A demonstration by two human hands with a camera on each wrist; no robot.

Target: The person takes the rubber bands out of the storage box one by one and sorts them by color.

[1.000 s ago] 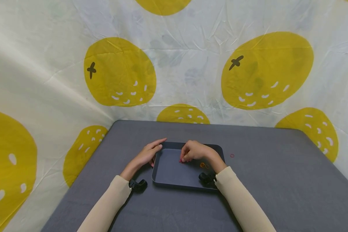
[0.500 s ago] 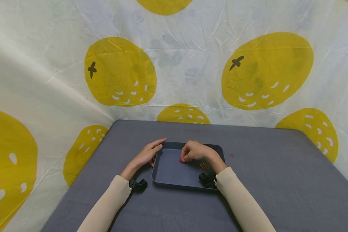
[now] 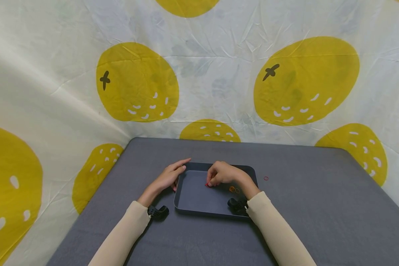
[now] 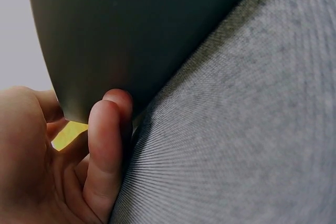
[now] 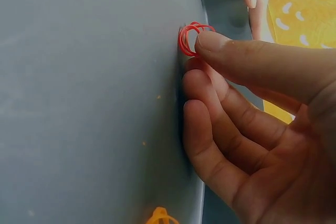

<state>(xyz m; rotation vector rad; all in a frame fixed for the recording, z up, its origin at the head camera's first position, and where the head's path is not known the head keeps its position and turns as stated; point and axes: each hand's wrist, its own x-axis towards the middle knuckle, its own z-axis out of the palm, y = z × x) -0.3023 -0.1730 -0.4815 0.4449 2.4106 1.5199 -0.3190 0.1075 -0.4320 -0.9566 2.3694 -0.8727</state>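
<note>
My right hand pinches a few red rubber bands between thumb and bent forefinger, over the floor of a dark grey tray. In the right wrist view the bands stick out in loops past the thumb tip, and the other fingers curl close to the tray floor. My left hand holds the tray by its far left corner. Its thumb lies at the rim, while curled fingers touch the outer wall in the left wrist view. Orange rubber bands lie in the tray near my right wrist.
A single red rubber band lies on the grey cloth-covered table, just right of the tray. Behind the table hangs a white curtain with yellow fruit prints. Black cameras sit on both wrists.
The red rubber bands at my right fingertips shift very slightly. Both hands and the tray otherwise stay in place.
</note>
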